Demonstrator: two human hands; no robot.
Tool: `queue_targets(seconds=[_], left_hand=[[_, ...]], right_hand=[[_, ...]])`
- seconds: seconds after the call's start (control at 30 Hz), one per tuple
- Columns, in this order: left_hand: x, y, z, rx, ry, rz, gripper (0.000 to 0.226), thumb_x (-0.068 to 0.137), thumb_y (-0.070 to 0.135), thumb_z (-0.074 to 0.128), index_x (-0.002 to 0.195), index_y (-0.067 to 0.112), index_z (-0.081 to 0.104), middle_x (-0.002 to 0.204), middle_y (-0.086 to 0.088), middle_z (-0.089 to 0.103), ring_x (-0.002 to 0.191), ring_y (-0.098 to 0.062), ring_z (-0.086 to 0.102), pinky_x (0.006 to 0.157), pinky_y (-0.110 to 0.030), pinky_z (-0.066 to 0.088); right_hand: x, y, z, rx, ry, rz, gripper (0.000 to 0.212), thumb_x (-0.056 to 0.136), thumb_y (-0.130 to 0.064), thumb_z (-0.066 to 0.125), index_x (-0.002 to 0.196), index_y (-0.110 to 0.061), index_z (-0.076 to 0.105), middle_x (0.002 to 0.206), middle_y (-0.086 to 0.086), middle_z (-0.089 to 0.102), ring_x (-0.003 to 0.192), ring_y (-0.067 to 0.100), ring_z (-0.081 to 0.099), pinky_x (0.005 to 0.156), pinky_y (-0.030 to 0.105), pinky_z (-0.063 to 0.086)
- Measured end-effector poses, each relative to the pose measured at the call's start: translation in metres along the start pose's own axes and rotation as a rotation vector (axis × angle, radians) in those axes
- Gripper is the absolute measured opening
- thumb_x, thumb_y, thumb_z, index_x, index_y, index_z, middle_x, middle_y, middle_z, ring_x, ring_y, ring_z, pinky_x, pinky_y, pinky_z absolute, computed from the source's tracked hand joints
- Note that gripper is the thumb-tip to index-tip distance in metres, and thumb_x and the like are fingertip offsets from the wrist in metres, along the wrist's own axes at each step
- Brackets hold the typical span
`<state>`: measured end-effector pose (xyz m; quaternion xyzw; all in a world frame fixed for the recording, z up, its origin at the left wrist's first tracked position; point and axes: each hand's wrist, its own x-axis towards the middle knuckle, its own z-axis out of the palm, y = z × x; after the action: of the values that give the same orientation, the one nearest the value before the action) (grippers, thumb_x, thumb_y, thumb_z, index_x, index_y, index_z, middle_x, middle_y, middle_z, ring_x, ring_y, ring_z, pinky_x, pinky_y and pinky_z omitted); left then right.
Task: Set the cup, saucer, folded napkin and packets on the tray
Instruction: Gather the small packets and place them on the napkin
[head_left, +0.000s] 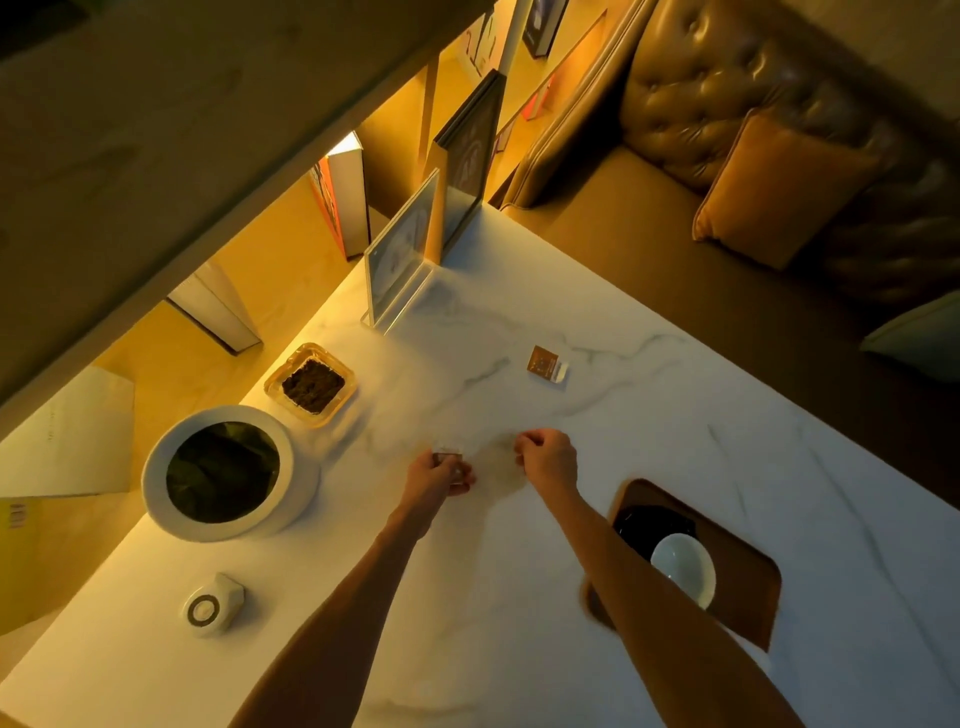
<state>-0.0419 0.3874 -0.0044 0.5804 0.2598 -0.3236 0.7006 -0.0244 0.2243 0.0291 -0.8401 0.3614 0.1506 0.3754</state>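
Looking down: I saw both bare forearms stretched forward over the white marble table.
Left hand: the left hand was curled, fingers closed on a small brown packet that showed just above the knuckles, close over the table top.
Right hand: the right hand was closed in a loose fist, fingertips pinched together. Something pale seemed to be between them, but I could not tell what it was.
Between the hands: the two hands were near each other, at about the same height, with only bare marble in the gap.
Second packet: another brown packet with a white end lay flat on the table, beyond the right hand and apart from it, touched by nothing.
Tray: the dark wooden tray lay at my right side, partly hidden under the right forearm, nearer to me than both hands.
Saucer: a black saucer was on the tray, at its far end.
Cup: a white cup stood on the tray, just beside the right forearm. I could not tell if it rested on the saucer.
Left side of the table: a big round white pot, a glass dish with dark content and a small white round object stood there, well apart from the hands.
Far edge: a clear acrylic sign stand stood upright.
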Motion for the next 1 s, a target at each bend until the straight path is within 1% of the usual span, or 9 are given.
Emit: queue_targets(seconds=[0.13,0.2,0.37,0.43,0.5,0.6,0.77,0.9,1.0], left_hand=[[0.006,-0.006,0.004,-0.04,0.037,0.008,0.017,0.096,0.0,0.044,0.092,0.001,0.06,0.081,-0.014,0.064,0.068,-0.024,0.066,0.07,-0.037,0.056],[0.008,-0.009,0.004,-0.048,0.045,0.017,0.019,0.095,-0.001,0.044,0.088,0.002,0.061,0.08,-0.014,0.064,0.067,-0.024,0.067,0.069,-0.037,0.056],[0.016,-0.013,0.004,-0.062,0.06,0.001,0.02,0.094,-0.002,0.044,0.089,0.002,0.062,0.078,-0.014,0.066,0.065,-0.023,0.068,0.065,-0.034,0.056],[0.017,-0.014,0.001,-0.06,0.022,0.004,0.019,0.095,-0.001,0.044,0.09,0.002,0.062,0.08,-0.013,0.067,0.068,-0.023,0.069,0.069,-0.038,0.057],[0.017,-0.015,-0.003,-0.079,-0.008,0.004,0.018,0.095,0.001,0.046,0.09,0.003,0.063,0.08,-0.012,0.069,0.072,-0.025,0.07,0.077,-0.044,0.058],[0.018,-0.014,-0.009,-0.13,-0.037,-0.024,0.015,0.095,0.0,0.048,0.093,0.003,0.063,0.08,-0.011,0.071,0.076,-0.028,0.071,0.077,-0.043,0.059],[0.018,-0.013,-0.012,-0.171,-0.047,-0.043,0.012,0.096,0.0,0.048,0.1,0.0,0.06,0.084,-0.014,0.072,0.074,-0.024,0.074,0.065,-0.032,0.061],[0.014,-0.014,-0.01,-0.189,-0.045,-0.039,0.012,0.097,0.001,0.048,0.101,0.001,0.058,0.085,-0.013,0.073,0.077,-0.025,0.073,0.072,-0.036,0.06],[0.01,-0.013,-0.008,-0.17,-0.039,-0.028,0.012,0.097,0.002,0.047,0.1,0.002,0.059,0.088,-0.014,0.072,0.08,-0.026,0.072,0.076,-0.037,0.059]], right_hand=[[0.042,-0.034,-0.026,-0.098,0.132,-0.089,0.02,0.089,-0.017,0.058,0.095,-0.004,0.073,0.096,0.018,0.073,0.09,0.035,0.069,0.08,0.045,0.057],[0.065,-0.05,-0.033,-0.155,0.175,-0.084,0.024,0.091,-0.019,0.057,0.101,-0.003,0.071,0.104,0.02,0.071,0.097,0.037,0.066,0.081,0.043,0.055],[0.11,-0.064,-0.028,-0.179,0.176,0.204,0.048,0.093,-0.034,0.055,0.122,0.005,0.055,0.124,0.024,0.06,0.114,0.04,0.058,0.093,0.045,0.049],[0.118,-0.064,-0.023,-0.152,0.191,0.297,0.054,0.093,-0.036,0.055,0.127,0.005,0.047,0.13,0.025,0.053,0.12,0.041,0.052,0.098,0.046,0.044],[0.123,-0.061,-0.019,-0.093,0.2,0.332,0.052,0.092,-0.034,0.06,0.127,0.002,0.049,0.132,0.025,0.05,0.121,0.041,0.05,0.1,0.046,0.043],[0.122,-0.049,-0.015,0.057,0.197,0.233,0.033,0.088,-0.024,0.066,0.115,-0.005,0.065,0.126,0.022,0.058,0.113,0.038,0.057,0.097,0.043,0.049],[0.08,-0.011,-0.009,0.359,0.141,0.145,0.029,0.088,-0.015,0.065,0.11,0.002,0.059,0.099,0.019,0.065,0.079,0.025,0.06,0.073,0.039,0.053],[0.048,0.015,0.001,0.318,0.13,0.14,0.024,0.09,-0.017,0.062,0.109,-0.002,0.058,0.107,0.021,0.065,0.096,0.037,0.062,0.088,0.05,0.053],[0.051,-0.004,-0.003,0.224,0.116,0.069,0.026,0.091,-0.021,0.06,0.111,-0.005,0.056,0.112,0.019,0.064,0.1,0.035,0.061,0.089,0.049,0.052]])
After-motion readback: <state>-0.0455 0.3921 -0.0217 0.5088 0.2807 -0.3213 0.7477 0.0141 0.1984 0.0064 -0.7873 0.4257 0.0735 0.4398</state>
